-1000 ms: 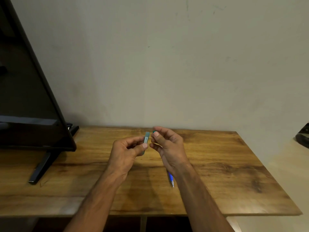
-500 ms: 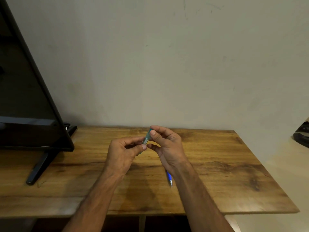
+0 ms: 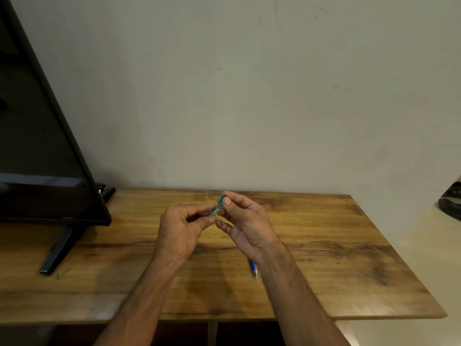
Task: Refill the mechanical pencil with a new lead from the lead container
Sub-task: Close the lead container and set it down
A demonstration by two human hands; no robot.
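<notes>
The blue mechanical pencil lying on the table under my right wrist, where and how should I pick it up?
Probably at the blue barrel just above the tip. The mechanical pencil lies flat on the wooden table, tip toward you, its upper part hidden under the right hand. Come from above, fingers pinching across its two long sides; free a hand first, since both hold the lead container.

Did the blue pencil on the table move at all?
No. The blue mechanical pencil lies in the same spot on the wooden table, beside the right wrist, its tip toward the front edge as before. Only the camera shifted slightly.
</notes>
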